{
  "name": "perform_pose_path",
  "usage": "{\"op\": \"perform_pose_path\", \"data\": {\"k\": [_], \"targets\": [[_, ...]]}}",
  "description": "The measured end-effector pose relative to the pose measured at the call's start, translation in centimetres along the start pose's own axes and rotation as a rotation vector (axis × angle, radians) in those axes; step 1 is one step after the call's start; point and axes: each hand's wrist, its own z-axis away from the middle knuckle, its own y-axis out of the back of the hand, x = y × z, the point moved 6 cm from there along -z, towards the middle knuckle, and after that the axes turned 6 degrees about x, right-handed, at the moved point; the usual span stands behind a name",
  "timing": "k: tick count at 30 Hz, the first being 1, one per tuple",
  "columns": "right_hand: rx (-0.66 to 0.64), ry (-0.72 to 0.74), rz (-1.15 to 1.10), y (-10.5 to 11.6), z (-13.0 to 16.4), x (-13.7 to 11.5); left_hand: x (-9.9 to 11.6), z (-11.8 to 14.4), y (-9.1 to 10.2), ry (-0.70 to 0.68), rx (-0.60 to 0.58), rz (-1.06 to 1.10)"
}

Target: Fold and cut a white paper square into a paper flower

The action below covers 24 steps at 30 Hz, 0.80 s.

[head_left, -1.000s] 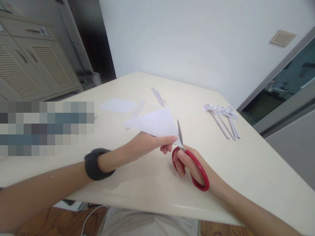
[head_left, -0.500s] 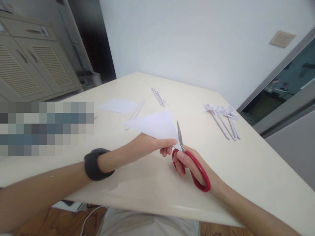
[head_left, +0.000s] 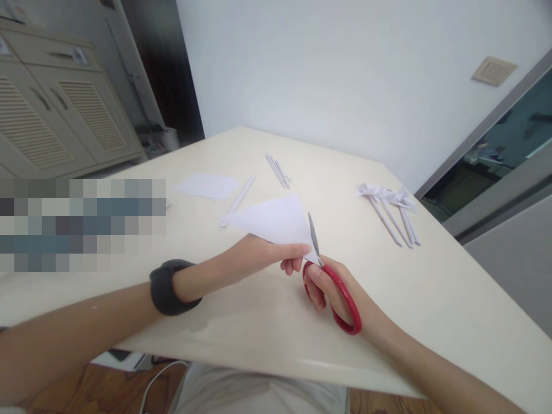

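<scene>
Fingers of the left hand (head_left: 263, 256) pinch the paper (head_left: 276, 221) above the table (head_left: 431, 299). Right hand (head_left: 340, 293) grips the scissors (head_left: 332, 276); blades meet the paper's right edge.

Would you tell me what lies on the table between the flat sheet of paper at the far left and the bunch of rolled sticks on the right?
In the head view, between the flat sheet and the bunch of rolled sticks lie a single paper stick and a small bundle of thin sticks.

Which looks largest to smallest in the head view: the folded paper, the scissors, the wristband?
1. Folded paper, held in the left hand.
2. Scissors, in the right hand.
3. Wristband.
All sit about equally near the camera, so the order seems fair.
</scene>
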Motion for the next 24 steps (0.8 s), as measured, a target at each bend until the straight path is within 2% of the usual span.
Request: {"op": "perform_pose_path", "data": {"k": [9,14,20,24], "targets": [[0.009,-0.013,0.025,-0.12,0.04,0.05,-0.03,0.04,0.00,0.012,-0.013,-0.018],[0.002,-0.025,0.011,-0.12,0.16,0.10,0.30,0.25,-0.14,-0.006,-0.083,0.009],[0.019,-0.035,-0.022,-0.26,0.24,-0.04,-0.03,0.12,0.02,0.013,-0.001,-0.008],[0.025,-0.047,-0.011,-0.23,0.23,-0.17,-0.06,0.15,-0.19,0.016,-0.036,0.014]]}}
